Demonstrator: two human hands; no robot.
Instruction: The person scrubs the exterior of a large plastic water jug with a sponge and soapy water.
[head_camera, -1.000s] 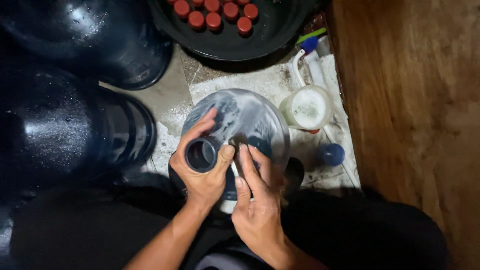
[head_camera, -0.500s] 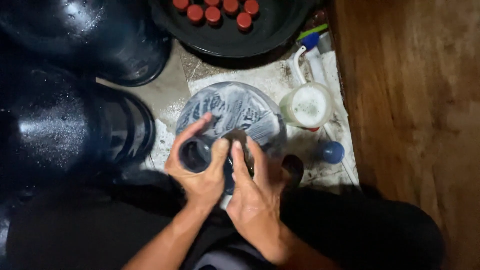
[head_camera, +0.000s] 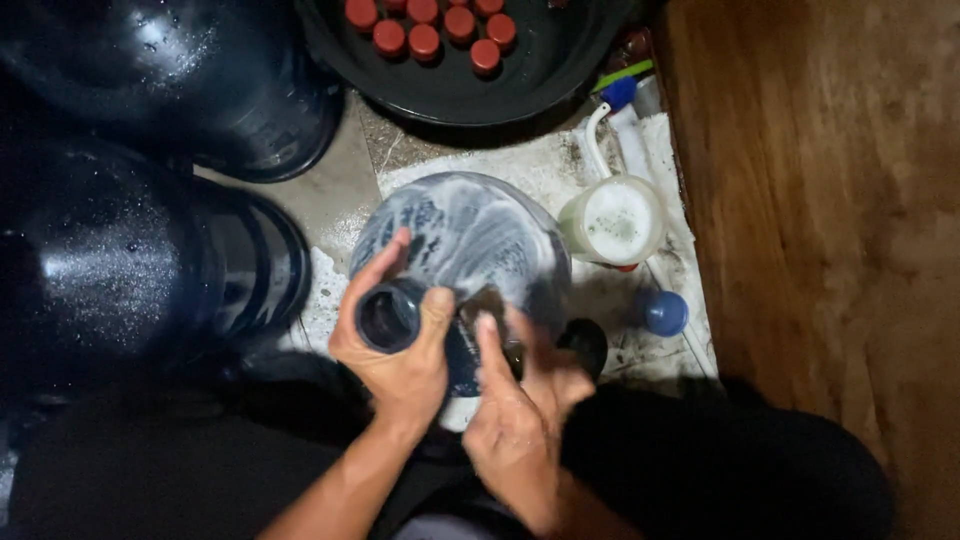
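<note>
Gripping: left hand (head_camera: 400, 355) fingers wrapped round soapy jug (head_camera: 470, 250) neck
Right hand (head_camera: 520, 420): fingers flat, rubbing jug shoulder
Nearby: foamy pitcher (head_camera: 612, 222), blue cap (head_camera: 664, 312)

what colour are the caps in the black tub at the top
The caps are red, lying in the black tub; the head view shows them clearly.

no packages, labels, signs or screens show anywhere in view

My left hand (head_camera: 395, 345) grips the soapy bottle's neck (head_camera: 388, 316); my right hand (head_camera: 520, 420) rubs its shoulder, apparently with a sponge.
</note>
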